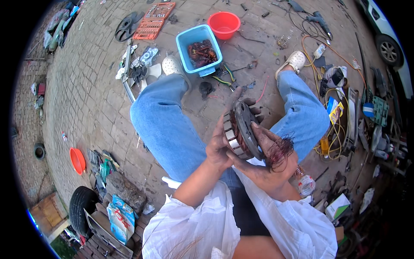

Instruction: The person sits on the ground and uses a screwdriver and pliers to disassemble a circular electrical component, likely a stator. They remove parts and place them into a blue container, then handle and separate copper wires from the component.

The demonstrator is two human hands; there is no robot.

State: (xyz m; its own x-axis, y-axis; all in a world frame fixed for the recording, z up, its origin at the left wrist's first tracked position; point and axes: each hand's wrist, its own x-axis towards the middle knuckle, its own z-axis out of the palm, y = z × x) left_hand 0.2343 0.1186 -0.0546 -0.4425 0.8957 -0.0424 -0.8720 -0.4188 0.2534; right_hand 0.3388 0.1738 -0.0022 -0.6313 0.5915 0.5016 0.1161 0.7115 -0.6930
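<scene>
Both my hands grip a motor stator [233, 137] above my lap, its pale metal teeth and dark copper windings facing left. A black round plate [249, 129] covers its right side. My left hand [218, 147] holds the toothed side, fingers wrapped partly behind it. Closed on the black plate's side is my right hand [276, 162], its palm and fingers darkened with grime. A tangle of thin reddish copper wire [281, 153] lies against that hand; whether the fingers hold it I cannot tell. Ahead, a blue basin [180, 48] contains reddish-brown copper windings [202, 54].
Beyond the basin stand a red bowl [224, 26] and an orange tool case [154, 20]. Pliers [223, 81] with yellow-green handles lie beside the basin. Cables [307, 47], a power tool [320, 25] and scattered parts lie right. A tyre [80, 211] stands at lower left.
</scene>
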